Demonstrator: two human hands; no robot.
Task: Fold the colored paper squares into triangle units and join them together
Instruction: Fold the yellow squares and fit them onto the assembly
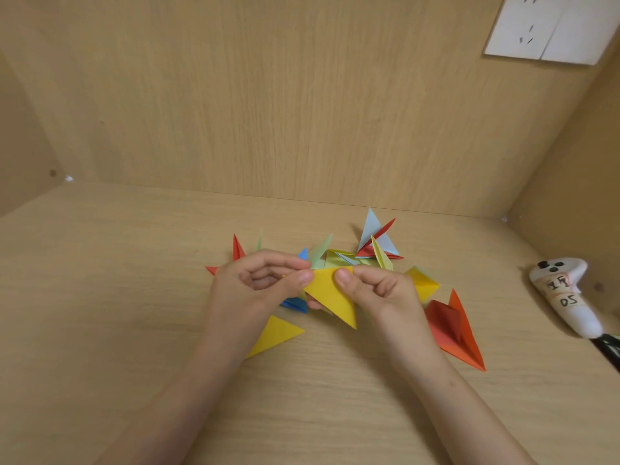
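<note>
A yellow folded paper triangle (330,297) is held a little above the wooden desk, its point aimed down and to the right. My left hand (258,286) pinches its upper left edge between thumb and forefinger. My right hand (379,290) pinches its upper right edge the same way. Beneath my left wrist lies another yellow triangle (278,335). A blue folded unit (297,304) shows just under my left hand. An orange-red folded unit (456,327) lies flat to the right of my right hand.
Behind my hands sits a heap of folded units in green, yellow, red and pale blue (372,245). A white controller with a handwritten label (567,297) lies at the desk's right edge. Wooden walls close in the back and right; a white socket plate (550,25) is on the wall.
</note>
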